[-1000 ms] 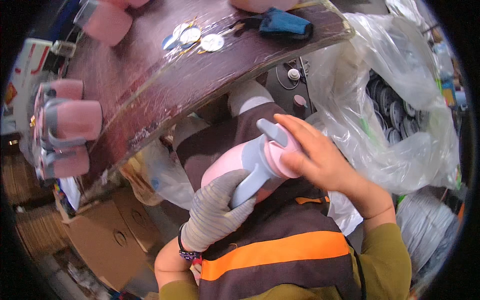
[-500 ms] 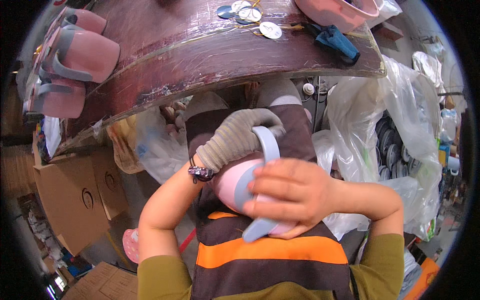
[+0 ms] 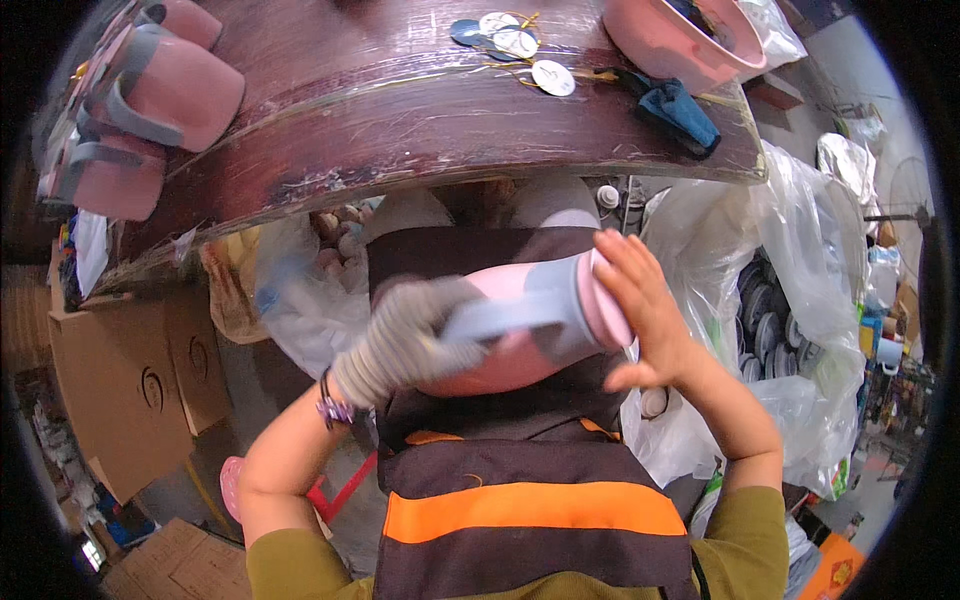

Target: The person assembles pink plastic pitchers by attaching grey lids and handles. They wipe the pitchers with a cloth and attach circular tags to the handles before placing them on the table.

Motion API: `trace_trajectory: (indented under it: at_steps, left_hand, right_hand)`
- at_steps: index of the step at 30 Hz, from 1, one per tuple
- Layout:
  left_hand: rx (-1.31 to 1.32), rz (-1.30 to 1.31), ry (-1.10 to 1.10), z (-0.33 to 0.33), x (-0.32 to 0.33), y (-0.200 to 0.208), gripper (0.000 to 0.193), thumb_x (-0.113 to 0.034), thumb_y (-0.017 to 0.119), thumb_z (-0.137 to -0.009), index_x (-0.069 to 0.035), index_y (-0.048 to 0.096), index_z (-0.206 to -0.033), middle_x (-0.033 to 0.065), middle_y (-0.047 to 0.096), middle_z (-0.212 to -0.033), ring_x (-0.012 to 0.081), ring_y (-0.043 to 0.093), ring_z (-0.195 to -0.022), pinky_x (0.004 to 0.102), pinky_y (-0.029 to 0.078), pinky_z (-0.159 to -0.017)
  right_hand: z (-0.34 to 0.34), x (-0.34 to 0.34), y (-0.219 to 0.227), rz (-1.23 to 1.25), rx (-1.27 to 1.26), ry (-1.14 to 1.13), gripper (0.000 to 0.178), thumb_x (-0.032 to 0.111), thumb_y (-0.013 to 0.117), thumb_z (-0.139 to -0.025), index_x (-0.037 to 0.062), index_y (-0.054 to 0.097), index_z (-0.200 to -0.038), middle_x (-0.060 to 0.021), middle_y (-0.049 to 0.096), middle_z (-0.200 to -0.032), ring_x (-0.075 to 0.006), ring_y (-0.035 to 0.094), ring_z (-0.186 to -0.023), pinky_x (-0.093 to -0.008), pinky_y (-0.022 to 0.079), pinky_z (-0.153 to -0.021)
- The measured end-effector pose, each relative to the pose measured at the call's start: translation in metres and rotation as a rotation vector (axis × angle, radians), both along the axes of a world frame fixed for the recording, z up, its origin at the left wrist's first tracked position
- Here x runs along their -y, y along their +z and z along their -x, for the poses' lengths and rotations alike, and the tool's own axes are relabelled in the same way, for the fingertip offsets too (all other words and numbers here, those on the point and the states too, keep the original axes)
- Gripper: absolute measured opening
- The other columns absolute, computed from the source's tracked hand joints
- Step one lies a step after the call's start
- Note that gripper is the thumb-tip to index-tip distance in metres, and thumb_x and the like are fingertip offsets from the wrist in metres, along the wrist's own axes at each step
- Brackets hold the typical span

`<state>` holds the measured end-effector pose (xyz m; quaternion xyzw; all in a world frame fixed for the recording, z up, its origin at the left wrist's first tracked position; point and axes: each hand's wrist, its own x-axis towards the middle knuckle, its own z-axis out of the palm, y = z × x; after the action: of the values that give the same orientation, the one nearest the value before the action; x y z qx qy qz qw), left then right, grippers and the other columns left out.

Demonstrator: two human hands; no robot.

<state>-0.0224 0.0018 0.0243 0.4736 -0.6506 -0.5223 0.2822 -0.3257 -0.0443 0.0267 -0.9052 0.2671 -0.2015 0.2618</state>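
1. Here, a pink container with a grey strap (image 3: 525, 325) is held sideways over the lap, between both hands.
2. It is gripped at one end by the gloved left hand (image 3: 395, 340), fingers curled.
3. Its lidded end is touched by the bare right hand (image 3: 645, 315), fingers extended.
4. Beyond, similar pink containers (image 3: 150, 100) are seen on the wooden table (image 3: 400, 110).

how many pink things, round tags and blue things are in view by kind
pink jug with grey handle: 3, one between the gloved left hand and bare right hand, two on the table's left end
pink bowl: 1
round tags: 4
blue cloth: 1
total: 9
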Motion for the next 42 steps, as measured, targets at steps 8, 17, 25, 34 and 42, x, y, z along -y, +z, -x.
trace_trajectory:
  at_steps: [8,17,25,34,42]
  left_hand:
    - [0.237,0.277,0.058,0.072,-0.044,0.02,0.045,-0.032,0.067,-0.081,0.0,0.057,-0.112,0.0189,0.065,-0.083,0.0324,0.066,-0.074,0.0398,0.052,-0.065]
    - [-0.108,0.064,0.077,0.001,0.043,-0.013,0.03,-0.008,0.068,-0.074,-0.004,0.067,-0.104,0.0074,0.069,-0.093,0.0147,0.064,-0.086,0.0293,0.05,-0.078]
    - [-0.213,-0.151,-0.033,0.005,0.044,-0.015,0.026,-0.01,0.071,-0.074,-0.003,0.068,-0.099,0.0024,0.069,-0.09,0.0093,0.062,-0.086,0.0274,0.049,-0.08]
    - [0.001,-0.152,-0.225,0.09,-0.035,0.017,0.035,-0.027,0.064,-0.084,-0.003,0.057,-0.108,0.0178,0.064,-0.094,0.0327,0.061,-0.089,0.0418,0.046,-0.081]
    - [-0.378,-0.272,0.197,0.081,-0.018,0.023,0.026,-0.021,0.063,-0.088,-0.004,0.061,-0.108,0.0045,0.06,-0.077,0.0167,0.057,-0.063,0.0301,0.046,-0.055]
  right_hand:
    - [-0.023,0.011,-0.01,-0.21,0.014,-0.363,0.065,0.048,0.056,-0.085,0.0076,0.047,-0.136,-0.022,0.049,-0.127,-0.0392,0.052,-0.113,-0.0422,0.041,-0.097]
    - [-0.024,-0.018,0.064,0.15,-0.343,-0.059,0.076,0.071,0.056,-0.074,0.0214,0.055,-0.132,-0.0171,0.046,-0.139,-0.0377,0.042,-0.129,-0.0546,0.026,-0.108]
    - [-0.042,-0.006,0.022,0.146,0.213,0.279,0.06,0.059,0.058,-0.08,0.0096,0.067,-0.113,-0.01,0.061,-0.114,-0.0332,0.055,-0.115,-0.0581,0.026,-0.106]
    - [-0.064,0.01,0.015,-0.139,0.144,-0.271,0.035,0.027,0.056,-0.086,0.005,0.063,-0.113,-0.0166,0.062,-0.113,-0.0352,0.055,-0.114,-0.0426,0.039,-0.098]
    - [-0.072,0.101,0.002,-0.74,0.55,-0.186,0.044,0.037,0.054,-0.091,0.002,0.062,-0.117,-0.0128,0.062,-0.116,-0.0216,0.054,-0.115,-0.0346,0.039,-0.099]
